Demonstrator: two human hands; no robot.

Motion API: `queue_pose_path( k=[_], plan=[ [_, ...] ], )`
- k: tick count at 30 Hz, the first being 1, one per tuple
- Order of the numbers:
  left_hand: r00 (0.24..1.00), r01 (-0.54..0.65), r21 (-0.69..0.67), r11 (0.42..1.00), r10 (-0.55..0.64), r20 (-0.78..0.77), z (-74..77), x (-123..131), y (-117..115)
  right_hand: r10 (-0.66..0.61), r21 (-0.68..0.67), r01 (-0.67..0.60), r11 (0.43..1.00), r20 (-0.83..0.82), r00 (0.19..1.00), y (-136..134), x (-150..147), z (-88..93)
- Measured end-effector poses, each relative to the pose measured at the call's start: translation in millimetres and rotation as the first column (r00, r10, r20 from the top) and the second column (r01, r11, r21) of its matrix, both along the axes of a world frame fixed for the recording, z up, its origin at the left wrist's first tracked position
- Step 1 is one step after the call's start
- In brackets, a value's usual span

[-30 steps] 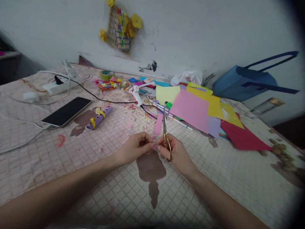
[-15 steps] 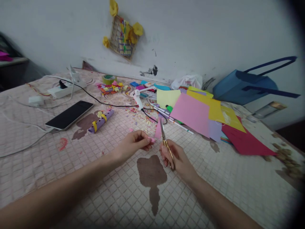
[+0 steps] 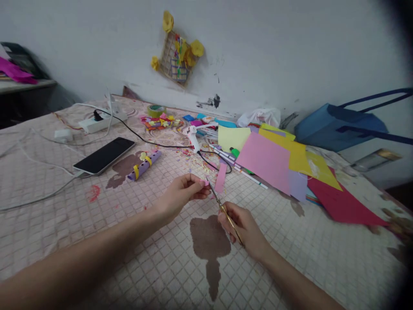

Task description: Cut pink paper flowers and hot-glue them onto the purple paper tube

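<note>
Near centre over the quilted cover [image 3: 97, 254], my left hand [image 3: 182, 193] pinches a small pink paper scrap [image 3: 204, 183] (long axis too small to tell), while my right hand [image 3: 241, 226] grips gold scissors [image 3: 224, 211], tips pointing far-left at it.

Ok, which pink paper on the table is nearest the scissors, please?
The narrow pink strip, lying alone beside the scissors; the large pink sheet is far broader and farther off.
</note>
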State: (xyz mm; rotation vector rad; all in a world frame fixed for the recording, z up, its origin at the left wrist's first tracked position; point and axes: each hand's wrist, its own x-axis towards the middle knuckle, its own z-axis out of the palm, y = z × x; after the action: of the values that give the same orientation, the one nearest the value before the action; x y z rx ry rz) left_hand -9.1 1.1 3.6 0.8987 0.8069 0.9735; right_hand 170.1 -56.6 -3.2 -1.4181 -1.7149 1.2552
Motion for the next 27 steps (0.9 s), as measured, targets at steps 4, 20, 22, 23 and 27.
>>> queue_pose_path(
  k=[4, 20, 22, 23, 27],
  plan=[
    [1.0, -0.004, -0.003, 1.0, 0.004, 0.006, 0.3, 0.8, -1.0, 0.012, 0.025, -0.013, 1.0, 0.035, 0.999, -1.2, 0.4, 1.6],
    [0.999, 0.011, 0.007, 1.0, -0.011, 0.048, -4.0, 0.4, -1.7, 0.015, 0.059, -0.019, 0.998, 0.068, 0.998, -0.1, 1.1, -0.3],
    [0.999, 0.013, 0.01, 1.0, -0.013, 0.048, -4.6, 0.0, -1.6, 0.015, 0.059, -0.019, 0.998, 0.07, 0.997, 0.0, 1.2, 0.0],
    [0.999, 0.014, 0.011, 1.0, -0.015, 0.05, -4.8, -0.2, -1.6, 0.014, 0.059, -0.018, 0.998, 0.071, 0.997, -0.1, 1.2, 0.1],
    [0.997, 0.039, 0.015, 0.999, -0.04, 0.06, -6.1, -0.1, -1.9, 0.008, 0.058, -0.012, 0.998, 0.071, 0.997, -0.8, 1.4, -0.6]
  ],
)
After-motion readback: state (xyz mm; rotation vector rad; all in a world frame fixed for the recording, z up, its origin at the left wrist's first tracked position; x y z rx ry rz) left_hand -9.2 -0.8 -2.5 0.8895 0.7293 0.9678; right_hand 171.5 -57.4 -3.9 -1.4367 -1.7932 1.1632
